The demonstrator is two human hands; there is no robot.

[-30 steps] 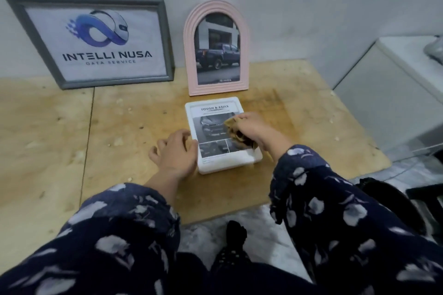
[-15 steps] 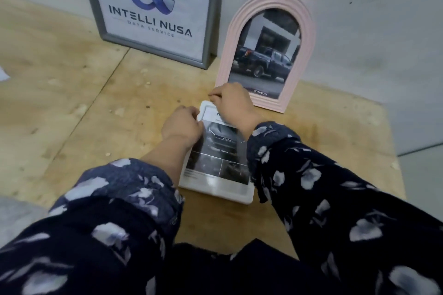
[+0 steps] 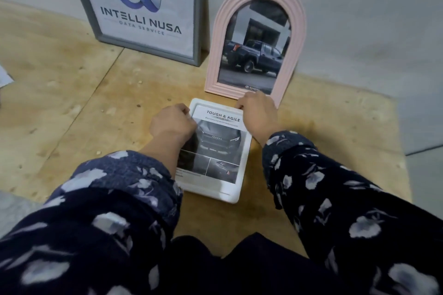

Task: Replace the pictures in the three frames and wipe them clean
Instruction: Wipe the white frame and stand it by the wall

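A white rectangular frame (image 3: 230, 195) lies flat on the plywood board (image 3: 72, 103), showing a "Tough & Agile" car picture. My left hand (image 3: 171, 124) curls over its upper left edge. My right hand (image 3: 257, 115) grips its top right corner, fingers closed on the rim. A pink arched frame (image 3: 298, 31) with a pickup truck picture leans on the wall just behind the white frame. To its left a grey frame (image 3: 200, 19) with an "Intelli Nusa" logo print also leans on the wall. No cloth is visible in either hand.
The grey wall (image 3: 359, 31) rises directly behind the leaning frames. A corner of white paper (image 3: 3, 78) shows at the far left edge. Grey floor (image 3: 424, 175) begins past the board's right edge. My patterned sleeves fill the foreground.
My right hand left the middle of the picture, where it held a cloth, and went to the white frame's top edge. My left hand slid up the left edge. The view moved closer.
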